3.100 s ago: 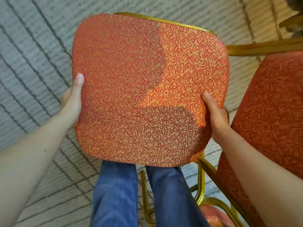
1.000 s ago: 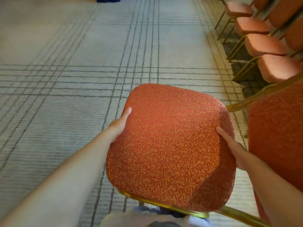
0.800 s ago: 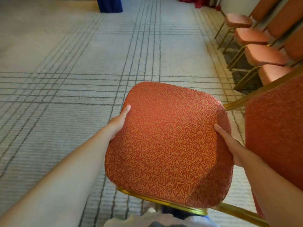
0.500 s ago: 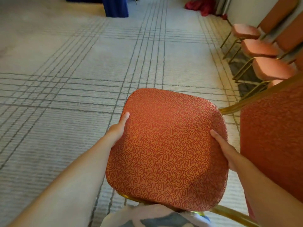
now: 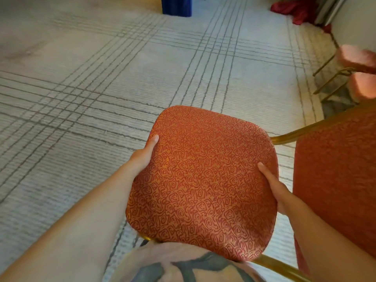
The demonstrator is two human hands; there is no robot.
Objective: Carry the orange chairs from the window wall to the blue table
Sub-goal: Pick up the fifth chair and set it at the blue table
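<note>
Nearest, a pale printed shirt (image 5: 183, 265) is seen at the bottom edge. Just beyond it the orange swirl-patterned padded chair (image 5: 203, 184), framed in gold metal tube, is held off the floor with its seat tilted toward the camera. The seat's left edge is gripped by the left hand (image 5: 142, 157) and its right edge by the right hand (image 5: 274, 188). On each hand the thumb is laid on the fabric and the fingers are hidden beneath the seat, so a clamping hold is inferred. At the right, an orange upholstered panel (image 5: 335, 180) edged by a gold bar is taken to be this chair's backrest.

Beyond, a pale grey carpet with dark crossing lines (image 5: 101, 78) is spread out. Farther right, more orange chairs (image 5: 358, 58), blurred, are lined along the wall. At the far end the blue-draped table (image 5: 176, 6) is seen, well apart from the carried chair, with a red cloth heap (image 5: 293, 9) to its right.

The carrying step is judged to be in hand, with most of the walk left. For the next move, a firm, level grip is called for while the carpet is crossed toward the blue drape. The chair legs are hidden, so their clearance cannot be checked.
</note>
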